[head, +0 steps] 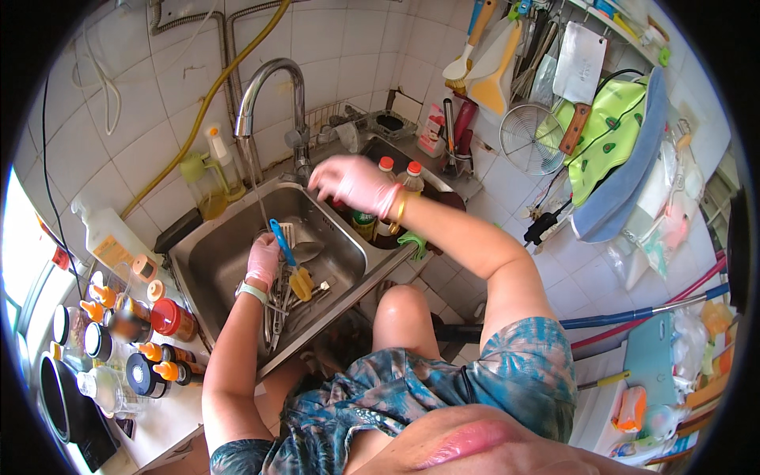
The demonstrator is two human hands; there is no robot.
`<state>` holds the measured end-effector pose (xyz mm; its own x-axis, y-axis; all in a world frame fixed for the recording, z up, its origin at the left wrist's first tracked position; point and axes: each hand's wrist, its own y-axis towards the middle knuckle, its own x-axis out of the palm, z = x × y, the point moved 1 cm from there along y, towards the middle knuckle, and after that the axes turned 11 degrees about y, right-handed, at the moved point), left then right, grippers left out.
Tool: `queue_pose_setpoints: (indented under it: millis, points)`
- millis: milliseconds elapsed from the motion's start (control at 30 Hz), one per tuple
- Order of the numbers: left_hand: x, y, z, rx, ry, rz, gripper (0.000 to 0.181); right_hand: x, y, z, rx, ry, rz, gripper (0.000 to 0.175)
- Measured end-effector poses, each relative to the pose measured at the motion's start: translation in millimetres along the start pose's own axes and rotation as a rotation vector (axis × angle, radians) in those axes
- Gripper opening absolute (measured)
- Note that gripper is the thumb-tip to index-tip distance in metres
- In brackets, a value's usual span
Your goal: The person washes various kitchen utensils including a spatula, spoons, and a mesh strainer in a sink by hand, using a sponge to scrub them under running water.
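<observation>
My left hand point(263, 259), in a pink glove, is in the stainless steel sink point(219, 261) under the running stream from the chrome faucet point(273, 71). Its fingers are curled near a blue-handled brush with a yellow sponge head point(284, 240); whether they hold something is hard to see. Below lie several metal utensils point(279, 309), and a slotted turner and a ladle point(309, 251) rest beside the brush. My right hand point(356, 183), also gloved in pink and blurred, hovers over the divider between the basins, near the faucet's base, with its fingers bent and no object visible in it.
Red-capped bottles point(386, 163) stand in the second basin point(442, 193). Seasoning jars point(172, 319) crowd the counter at left. An oil jug point(205, 184) stands behind the sink. A cleaver point(580, 65) and a wire strainer point(532, 139) hang at right. A green cloth point(414, 242) drapes the front edge.
</observation>
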<state>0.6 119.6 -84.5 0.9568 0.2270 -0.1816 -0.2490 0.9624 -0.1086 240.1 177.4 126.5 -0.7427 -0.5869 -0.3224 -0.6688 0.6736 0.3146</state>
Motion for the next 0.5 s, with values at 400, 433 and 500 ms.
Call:
queue_pose_setpoints:
  millis: [400, 433, 500]
  points:
    - [-16.2, 29.0, -44.7, 0.094, 0.408, 0.152, 0.037, -277.6, 63.0, -110.7, -0.250, -0.739, 1.173, 0.041]
    - [-17.5, 27.1, -43.3, 0.109, 0.416, 0.157, 0.038, -283.2, 67.0, -111.7, -0.232, -0.812, 1.230, 0.044]
    - [-16.6, 22.5, -38.1, 0.055, 0.397, 0.115, 0.039, -300.2, 78.0, -103.7, -0.018, -0.803, 1.208, 0.058]
